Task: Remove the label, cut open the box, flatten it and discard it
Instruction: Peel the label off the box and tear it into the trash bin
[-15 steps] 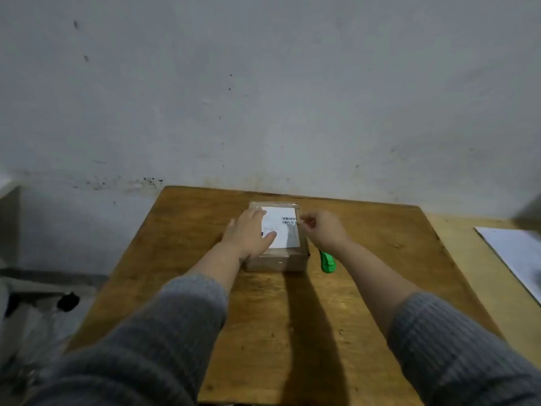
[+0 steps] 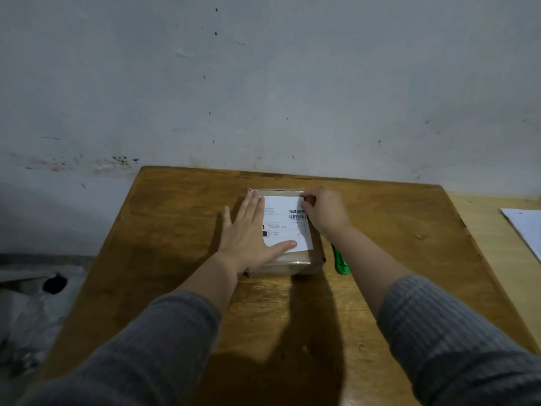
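A small brown cardboard box (image 2: 295, 266) lies on the wooden table (image 2: 181, 218) near the wall. A white shipping label (image 2: 285, 222) with a barcode covers its top. My left hand (image 2: 248, 232) lies flat on the left half of the box, fingers spread, thumb across the label's near edge. My right hand (image 2: 323, 210) has its fingertips curled at the label's far right corner, pinching or picking at it. A green box cutter (image 2: 341, 260) rests on the table just right of the box, partly under my right forearm.
The table stands against a stained grey wall (image 2: 263, 83). A lighter wooden surface with a white sheet of paper (image 2: 525, 230) lies to the right. White plastic bags and a dark object (image 2: 54, 284) sit on the floor to the left.
My left hand has flattened and its fingers have stretched out along the box top. My right hand has moved to the label's far right corner.
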